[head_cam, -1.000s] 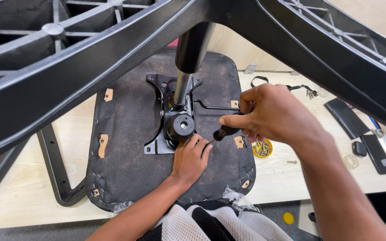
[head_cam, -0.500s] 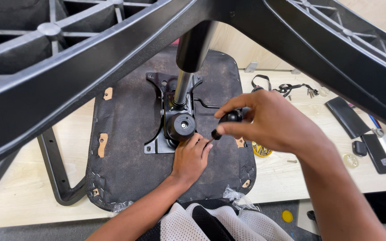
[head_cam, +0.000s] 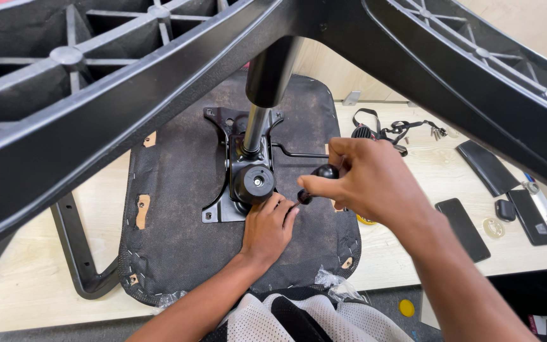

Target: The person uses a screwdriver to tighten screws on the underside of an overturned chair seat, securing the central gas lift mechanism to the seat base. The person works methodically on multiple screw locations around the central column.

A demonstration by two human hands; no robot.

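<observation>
Right hand has a tight pinch grip on a small black-handled tool, tip aimed near the metal mechanism plate. Left hand rests flat, holding nothing, on the upturned seat bottom on the tabletop. A slipping tool would probably jab those left fingers.

Chair base fills the top, legs cut by left, right and top edges. Right hand hides most of a black-knobbed tool. Far-right table items too small to identify.
</observation>
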